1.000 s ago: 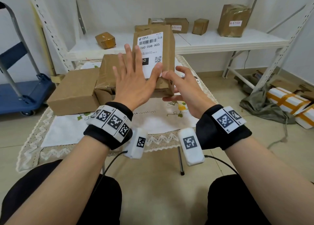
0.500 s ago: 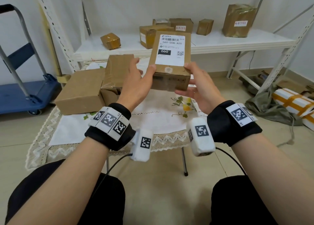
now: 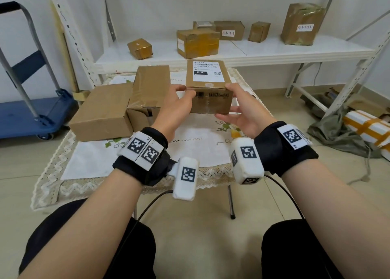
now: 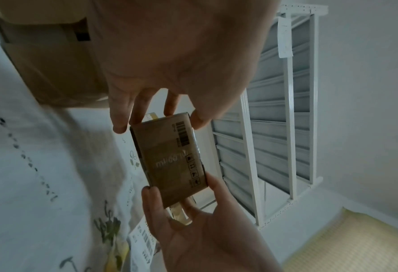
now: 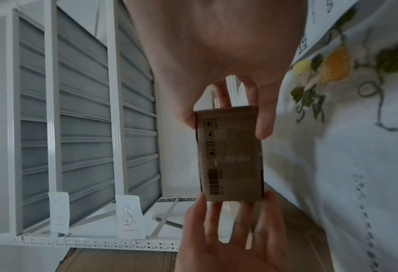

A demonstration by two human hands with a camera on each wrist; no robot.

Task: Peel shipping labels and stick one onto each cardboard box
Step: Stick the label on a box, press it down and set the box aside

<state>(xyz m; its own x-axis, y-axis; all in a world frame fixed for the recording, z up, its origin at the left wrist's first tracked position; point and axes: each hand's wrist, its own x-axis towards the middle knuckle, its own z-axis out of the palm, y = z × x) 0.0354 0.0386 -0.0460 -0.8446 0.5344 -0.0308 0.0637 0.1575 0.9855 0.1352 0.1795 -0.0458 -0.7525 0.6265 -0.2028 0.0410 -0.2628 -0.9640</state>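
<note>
A small cardboard box point(image 3: 211, 101) is held in the air over the table point(image 3: 196, 150), between both hands. A white shipping label point(image 3: 208, 71) lies flat on its top face. My left hand point(image 3: 179, 103) grips the box's left end, thumb on the top edge. My right hand point(image 3: 237, 103) grips the right end, thumb on the top corner and fingers underneath. The left wrist view has the box point(image 4: 172, 160) between my left fingers point(image 4: 170, 106) and my right hand point(image 4: 200, 230). In the right wrist view the box point(image 5: 230, 156) shows its printed side.
Two unlabelled boxes sit at the table's left: a large one point(image 3: 101, 112) and a taped one point(image 3: 150, 86). A label sheet point(image 4: 142, 241) lies on the embroidered cloth. Behind stands a white shelf point(image 3: 263, 50) with several boxes. Blue trolley point(image 3: 31, 114) left, wrapped bundles point(image 3: 367, 126) on the floor right.
A second ago my left palm pressed the label on the upright box. Both hands then lifted the box, and it is now tipped flat with the label facing up.
</note>
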